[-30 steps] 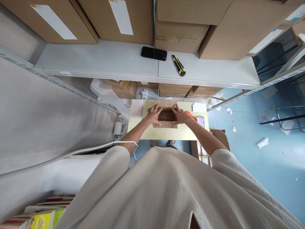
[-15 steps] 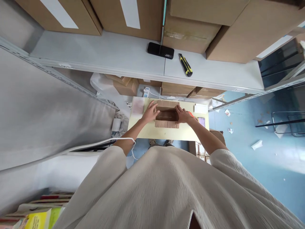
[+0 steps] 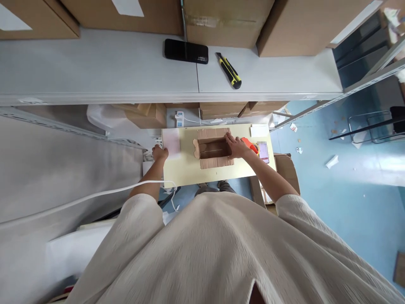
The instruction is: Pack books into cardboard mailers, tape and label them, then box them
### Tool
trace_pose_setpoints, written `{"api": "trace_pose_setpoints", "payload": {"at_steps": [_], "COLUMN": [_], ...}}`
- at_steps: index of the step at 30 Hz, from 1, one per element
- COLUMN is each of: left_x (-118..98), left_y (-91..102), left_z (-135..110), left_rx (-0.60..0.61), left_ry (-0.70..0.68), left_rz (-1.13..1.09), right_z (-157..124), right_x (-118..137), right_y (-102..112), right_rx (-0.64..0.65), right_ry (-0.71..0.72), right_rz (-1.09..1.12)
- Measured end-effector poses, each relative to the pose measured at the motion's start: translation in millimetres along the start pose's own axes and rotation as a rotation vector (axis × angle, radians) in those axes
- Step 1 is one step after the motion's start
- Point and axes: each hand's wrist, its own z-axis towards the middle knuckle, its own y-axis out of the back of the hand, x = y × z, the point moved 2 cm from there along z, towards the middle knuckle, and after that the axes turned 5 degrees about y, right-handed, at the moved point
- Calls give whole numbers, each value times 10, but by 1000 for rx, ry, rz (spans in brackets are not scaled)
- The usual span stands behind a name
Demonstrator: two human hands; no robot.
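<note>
An open cardboard box (image 3: pixel 215 163) lies on the pale yellow table, its long flaps folded outward and a rounded end flap showing at its left. Nothing shows inside it. My right hand (image 3: pixel 236 147) grips the box's right end, its fingers over the edge. At the table's left edge, apart from the box, is my left hand (image 3: pixel 160 153), with curled fingers beside a pinkish sheet (image 3: pixel 171 142). Whatever those fingers hold, if anything, is hidden. An orange-red tape dispenser (image 3: pixel 249 145) sits just right of my right hand, partly covered by it.
Above the table (image 3: pixel 186 174) runs a grey shelf (image 3: pixel 126 71) with large cartons, a black phone (image 3: pixel 186 51) and a yellow-black utility knife (image 3: pixel 229 71). A white cable (image 3: pixel 126 187) crosses near my left forearm. An open carton (image 3: pixel 286 169) stands at the table's right.
My left hand has let go of the box's left end and moved left to the table edge. The left end flap now shows. My right hand stays on the box; the view has shifted.
</note>
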Motion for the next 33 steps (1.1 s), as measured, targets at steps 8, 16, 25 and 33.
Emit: {"api": "trace_pose_setpoints", "payload": {"at_steps": [8,16,25,33], "left_x": [-91,-177,-131,-87], "left_y": [-182,-364,-429,-301], "left_z": [104,80,67,-43], "left_rx": [56,14,71,118], "left_ry": [13,42,21,-3], "left_rz": [127,148,151,-73], "right_z": [-36,-64,-42,-29], "right_x": [-2,10,-24,-34], "right_y": [-51,-41,-56,-36], "right_rx": [23,63,37,35], "right_ry": [4,8,3,13], "right_rz": [-57,-176,-140,-157]}}
